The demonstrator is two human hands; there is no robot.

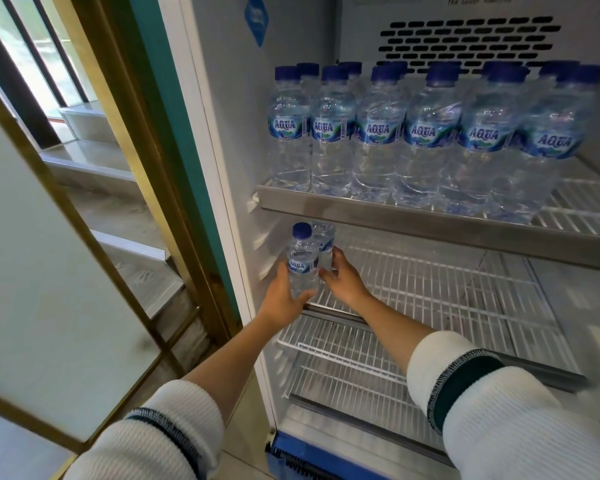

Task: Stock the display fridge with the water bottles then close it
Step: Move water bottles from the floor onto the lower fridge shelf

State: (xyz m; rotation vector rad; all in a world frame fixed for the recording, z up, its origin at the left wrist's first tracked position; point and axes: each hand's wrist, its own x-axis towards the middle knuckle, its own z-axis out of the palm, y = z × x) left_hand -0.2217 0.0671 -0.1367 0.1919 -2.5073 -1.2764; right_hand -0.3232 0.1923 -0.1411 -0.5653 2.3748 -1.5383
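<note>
The display fridge stands open. Its top shelf (395,209) carries several blue-capped water bottles (378,133) in rows. At the left front of the second wire shelf (447,282), my left hand (284,296) grips a small water bottle (302,261) upright. Just behind it stands a second small bottle (324,237), with my right hand (343,275) closed around its lower part. The rest of the second shelf is bare wire.
Lower wire shelves (343,358) sit below. The fridge's left wall (236,150) is close beside the bottles. Left of the fridge are a gold-framed glass panel (49,237) and marble steps (94,161).
</note>
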